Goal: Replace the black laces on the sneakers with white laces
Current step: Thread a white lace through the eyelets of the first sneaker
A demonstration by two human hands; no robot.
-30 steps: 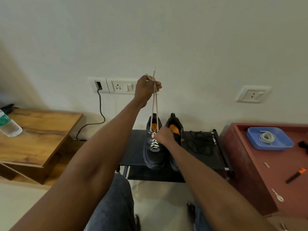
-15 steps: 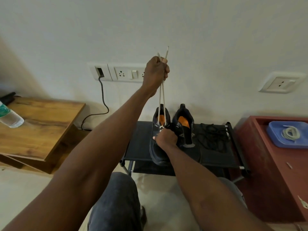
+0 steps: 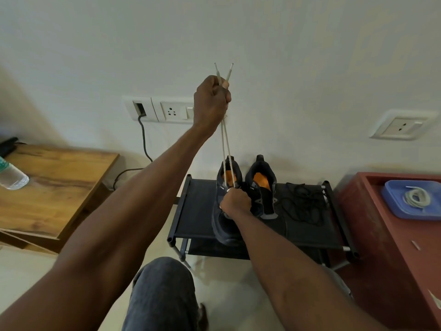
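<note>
On the black shoe rack, the left sneaker is pinned by the right hand, its grip curled over the lacing, apparently so the shoe stays put. At 12 o'clock above it, the left hand has its grip clamped on both white lace ends, pulled taut, likely to even them. Black laces lie at 3 o'clock of the right sneaker.
</note>
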